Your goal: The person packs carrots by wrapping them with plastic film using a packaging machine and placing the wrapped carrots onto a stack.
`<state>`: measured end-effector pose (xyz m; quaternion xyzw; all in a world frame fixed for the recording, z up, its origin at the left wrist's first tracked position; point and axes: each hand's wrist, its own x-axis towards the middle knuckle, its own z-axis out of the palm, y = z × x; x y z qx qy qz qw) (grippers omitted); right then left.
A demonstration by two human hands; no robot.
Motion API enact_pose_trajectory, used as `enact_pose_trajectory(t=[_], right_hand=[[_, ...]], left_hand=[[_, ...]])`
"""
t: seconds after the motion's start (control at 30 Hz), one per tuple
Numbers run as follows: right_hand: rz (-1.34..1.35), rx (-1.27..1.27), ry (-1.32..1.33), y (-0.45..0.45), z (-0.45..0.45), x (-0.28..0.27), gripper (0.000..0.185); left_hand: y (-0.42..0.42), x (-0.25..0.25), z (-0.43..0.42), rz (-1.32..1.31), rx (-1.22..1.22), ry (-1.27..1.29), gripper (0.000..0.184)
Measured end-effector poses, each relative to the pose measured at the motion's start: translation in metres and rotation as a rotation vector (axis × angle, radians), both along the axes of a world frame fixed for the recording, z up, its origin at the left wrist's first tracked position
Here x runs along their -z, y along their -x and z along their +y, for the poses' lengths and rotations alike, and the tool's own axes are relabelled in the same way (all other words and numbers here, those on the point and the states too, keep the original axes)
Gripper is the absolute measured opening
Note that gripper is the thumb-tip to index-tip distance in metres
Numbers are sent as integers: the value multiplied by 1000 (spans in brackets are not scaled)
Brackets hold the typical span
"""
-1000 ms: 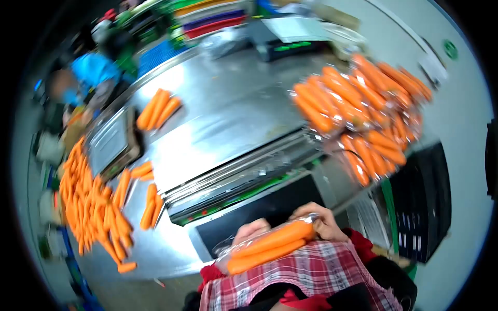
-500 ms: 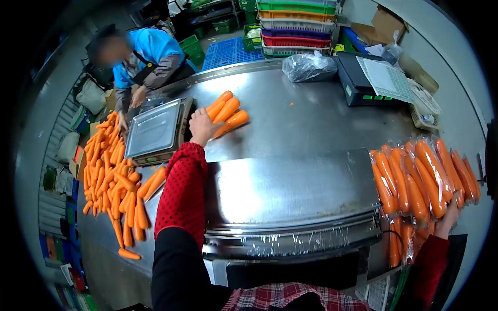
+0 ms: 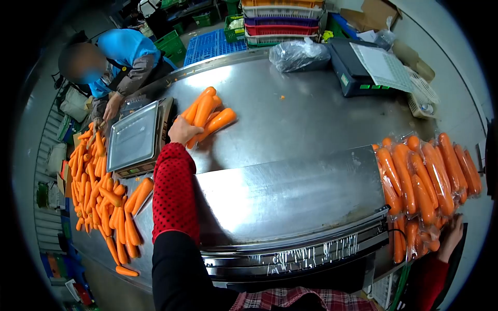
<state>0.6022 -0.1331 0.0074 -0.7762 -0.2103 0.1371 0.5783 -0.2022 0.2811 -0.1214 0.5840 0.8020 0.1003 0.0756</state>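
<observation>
My left hand (image 3: 183, 130) is closed round the near ends of a small bunch of carrots (image 3: 205, 110) above the steel table, just right of a scale with a metal pan (image 3: 133, 138). Its thumb presses across the carrots. My right hand (image 3: 452, 237) is at the far right, fingers stretched upward with nothing visible in them. It is beside a pile of carrots packed in clear film (image 3: 423, 179); whether it touches the film I cannot tell. A large heap of loose carrots (image 3: 98, 189) lies left of the scale.
A flat steel wrapping machine (image 3: 290, 199) stands in front of me. Beyond it are a plastic bag (image 3: 299, 55), a dark device with papers on it (image 3: 358, 67) and stacked crates (image 3: 282, 23). A co-worker in blue (image 3: 127, 49) leans over the loose carrots.
My left hand has gone from resting on the carrots to gripping them, bunching them together. My right hand has come down off the wrapped packs. The view has shifted slightly.
</observation>
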Motion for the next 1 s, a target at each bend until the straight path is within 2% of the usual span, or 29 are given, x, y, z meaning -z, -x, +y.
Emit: enact_pose_trajectory(t=[0.07,0.13,0.2,0.23,0.27,0.3,0.33,0.37,0.4,0.43,0.53,0.57,0.67,0.73,0.77,0.8,0.83,0.87,0.9,0.93,0.97,1.0], right_hand=[[-354,166,-165,35,-1,-16,52],[-420,147,-203,60,6,-28,47],[-477,-111,-125,107,27,-43,41],[-616,-247,-139,128,42,-37,35],[-401,-342,-123,158,56,-37,31],[-553,-484,-147,175,77,-23,29],[-513,-606,-116,206,94,-19,28],[-471,-796,-225,232,113,-10,26],[-447,-864,-178,267,125,-15,26],[-427,-957,-249,287,139,-2,28],[-820,-1146,-279,342,165,20,35],[-852,-1190,-196,355,166,37,38],[-933,-1304,-81,372,155,54,43],[-999,-1277,-119,366,146,51,43],[-1011,-1224,-143,355,141,40,41],[-1024,-1167,-172,341,138,28,39],[-958,-1192,8,319,127,21,37],[-885,-1209,188,297,112,16,36],[-904,-1209,402,284,98,11,36],[-916,-1201,619,277,87,9,38],[-877,-1232,622,278,83,19,42],[-837,-1264,624,283,80,25,45]], left_hand=[[3,-20,-9,-17,-11,19,78],[1,-57,-22,-1,72,94,80],[-13,-95,-39,-42,272,66,76],[-30,-114,-54,-95,376,102,74],[-56,-137,-78,-152,478,146,72],[-80,-150,-102,-207,571,147,72],[-104,-156,-126,-270,662,148,73],[-125,-158,-142,-228,670,302,75],[-140,-153,-157,-184,773,332,78],[-156,-147,-174,-171,813,313,80],[-191,-126,-214,-96,905,259,88],[-197,-121,-227,6,914,162,91],[-197,-117,-242,34,970,113,100],[-190,-102,-259,76,853,-160,105],[-180,-110,-269,-12,795,-253,101],[-164,-113,-287,-96,710,-399,86],[-143,-110,-309,-188,584,-548,64],[-130,-115,-340,-44,408,-492,46],[-116,-115,-362,87,278,-177,42],[-107,-104,-380,170,305,-132,45],[-110,-100,-391,210,267,34,50],[-115,-93,-395,189,293,-14,48]])
